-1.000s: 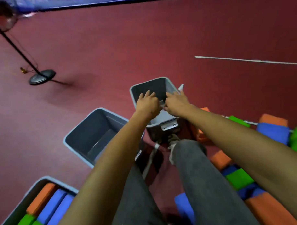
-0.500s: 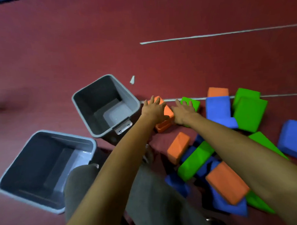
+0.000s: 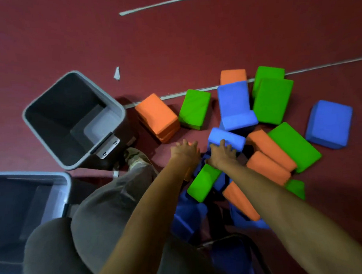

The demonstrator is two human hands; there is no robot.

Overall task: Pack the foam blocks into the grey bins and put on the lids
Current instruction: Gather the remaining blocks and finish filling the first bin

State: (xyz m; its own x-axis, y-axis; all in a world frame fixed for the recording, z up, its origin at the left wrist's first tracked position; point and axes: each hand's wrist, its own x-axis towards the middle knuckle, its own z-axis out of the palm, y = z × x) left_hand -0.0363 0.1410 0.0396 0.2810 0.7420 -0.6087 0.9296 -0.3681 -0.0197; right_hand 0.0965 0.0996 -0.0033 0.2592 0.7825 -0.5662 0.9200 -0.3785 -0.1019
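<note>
Several orange, green and blue foam blocks lie heaped on the red floor to the right. Both my arms reach into the near side of the heap. My right hand (image 3: 221, 154) touches the near face of a blue block (image 3: 227, 137) with spread fingers. My left hand (image 3: 184, 152) hovers beside it with fingers spread, over something orange that it mostly hides. An orange block (image 3: 156, 115) and a green block (image 3: 193, 109) lie just beyond my hands. An empty grey bin (image 3: 47, 93) stands to the left, and a second grey bin (image 3: 33, 174) at the lower left. No lid shows.
My legs in grey trousers (image 3: 116, 190) and a shoe (image 3: 135, 157) lie between the bins and the heap. White lines (image 3: 174, 95) cross the floor, and a paper scrap (image 3: 116, 73) lies behind the bin. A dark frame (image 3: 241, 240) sits at the bottom.
My hands have left the bin rim, passed the far orange and green blocks, and come back to the nearer blue block. The view has swung right, away from the bins.
</note>
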